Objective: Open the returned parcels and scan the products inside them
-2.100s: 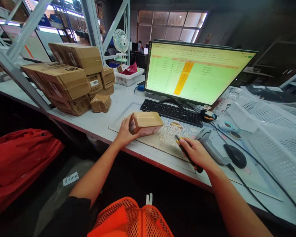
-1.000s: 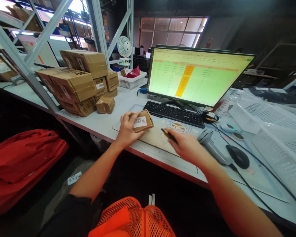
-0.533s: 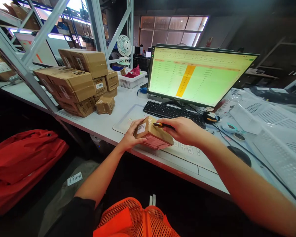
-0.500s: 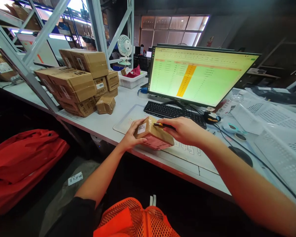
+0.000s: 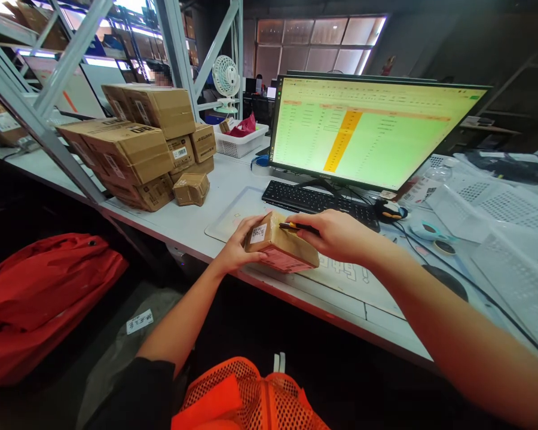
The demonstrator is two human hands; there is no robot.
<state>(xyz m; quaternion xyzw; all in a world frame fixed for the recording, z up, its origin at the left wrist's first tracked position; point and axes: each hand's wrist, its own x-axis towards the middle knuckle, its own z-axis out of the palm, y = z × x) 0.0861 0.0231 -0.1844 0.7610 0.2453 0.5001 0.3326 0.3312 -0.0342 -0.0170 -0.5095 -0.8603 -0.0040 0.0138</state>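
Note:
A small taped cardboard box [image 5: 291, 249] with a white label on its end is tilted over the front part of the desk mat [image 5: 233, 218]. My left hand [image 5: 238, 248] grips its left end, thumb on the near side and fingers over the top. In my right hand [image 5: 327, 233] is a black and yellow utility knife [image 5: 291, 226], held closed in the fingers. The knife's tip meets the box's taped top. Whether the blade is out is too small to tell.
Several cardboard boxes [image 5: 132, 149] are stacked on the left, with a smaller box [image 5: 191, 189] beside them. Behind the mat stand a keyboard [image 5: 314, 200] and a monitor [image 5: 367, 134]. White baskets [image 5: 515, 239] and a cable lie on the right. A metal post [image 5: 179, 65] rises at the left.
The camera view has shifted slightly. Both hands, the box and the knife stay in nearly the same arrangement.

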